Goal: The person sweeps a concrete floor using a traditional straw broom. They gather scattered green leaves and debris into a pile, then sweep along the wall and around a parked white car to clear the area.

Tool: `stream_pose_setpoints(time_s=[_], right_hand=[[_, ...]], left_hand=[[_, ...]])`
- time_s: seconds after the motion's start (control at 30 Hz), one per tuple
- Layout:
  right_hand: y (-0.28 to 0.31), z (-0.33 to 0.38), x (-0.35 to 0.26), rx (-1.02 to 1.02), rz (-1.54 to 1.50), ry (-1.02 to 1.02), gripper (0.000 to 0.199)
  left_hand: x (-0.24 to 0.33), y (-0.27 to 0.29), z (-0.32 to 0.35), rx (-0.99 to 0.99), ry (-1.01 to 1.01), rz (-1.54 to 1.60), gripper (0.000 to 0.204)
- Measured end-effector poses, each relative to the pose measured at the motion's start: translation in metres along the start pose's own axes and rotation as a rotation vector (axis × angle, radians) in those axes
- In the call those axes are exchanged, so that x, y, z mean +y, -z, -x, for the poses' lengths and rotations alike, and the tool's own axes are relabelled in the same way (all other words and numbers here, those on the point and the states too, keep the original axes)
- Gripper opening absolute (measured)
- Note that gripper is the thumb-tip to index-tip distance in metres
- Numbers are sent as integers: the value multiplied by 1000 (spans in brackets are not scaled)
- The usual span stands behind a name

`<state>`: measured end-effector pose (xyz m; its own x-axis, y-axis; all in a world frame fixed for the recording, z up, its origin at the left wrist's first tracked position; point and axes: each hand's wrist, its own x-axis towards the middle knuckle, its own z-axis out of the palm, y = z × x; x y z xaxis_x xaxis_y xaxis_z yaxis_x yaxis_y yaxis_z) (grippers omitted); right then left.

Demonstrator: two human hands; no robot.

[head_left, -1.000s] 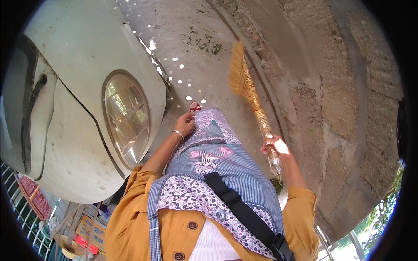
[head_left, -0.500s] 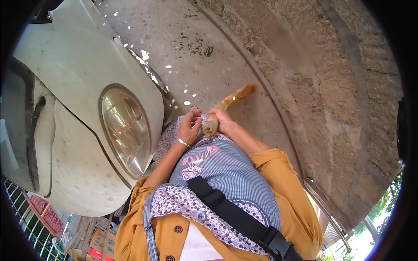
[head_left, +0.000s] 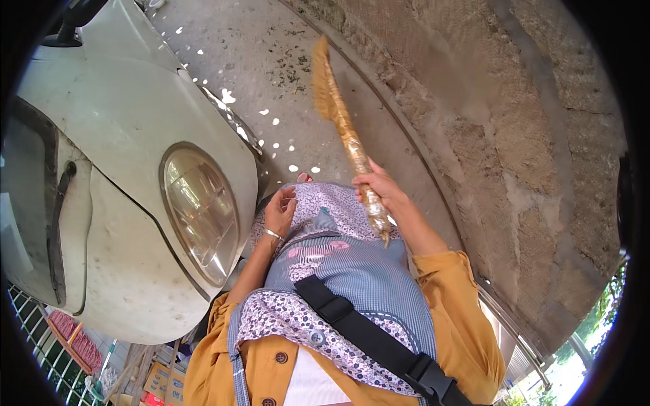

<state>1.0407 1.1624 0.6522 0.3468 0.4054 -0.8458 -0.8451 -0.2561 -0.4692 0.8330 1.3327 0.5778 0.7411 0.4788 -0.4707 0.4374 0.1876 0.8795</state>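
My right hand (head_left: 380, 186) is closed around the handle of a short hand broom (head_left: 345, 128). The broom has brownish-yellow bristles along one side of its far end. Shiny, clear-looking wrapping covers its handle, whose narrow tip points back toward my apron (head_left: 338, 254). My left hand (head_left: 279, 211), with a bracelet on the wrist, hovers over the floral cloth on my lap. Its fingers are loosely bent, and I see nothing in them.
A dusty white vehicle with an oval headlight (head_left: 200, 213) stands close on my left. A rough stone-like wall (head_left: 521, 155) curves along my right. Leaf bits (head_left: 291, 71) lie on the concrete floor (head_left: 237, 40). A red mop head (head_left: 74, 342) and cardboard boxes (head_left: 162, 382) are at lower left.
The broom has swung up and forward, its bristles now pointing away from me. My right hand has moved right with it. My left hand has drawn back left, away from the broom.
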Motion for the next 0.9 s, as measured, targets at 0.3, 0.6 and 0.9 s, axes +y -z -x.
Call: stream_pose_setpoints(time_s=[0.3,0.6,0.9], right_hand=[[33,-26,41,273,-339,-86,40],[20,-39,12,-15,79,-47,96],[25,-82,17,101,-33,-65,94]], left_hand=[[-10,8,0,9,13,-1,28],[-15,18,-4,-38,22,-31,28],[-24,38,-4,91,-24,56,29]])
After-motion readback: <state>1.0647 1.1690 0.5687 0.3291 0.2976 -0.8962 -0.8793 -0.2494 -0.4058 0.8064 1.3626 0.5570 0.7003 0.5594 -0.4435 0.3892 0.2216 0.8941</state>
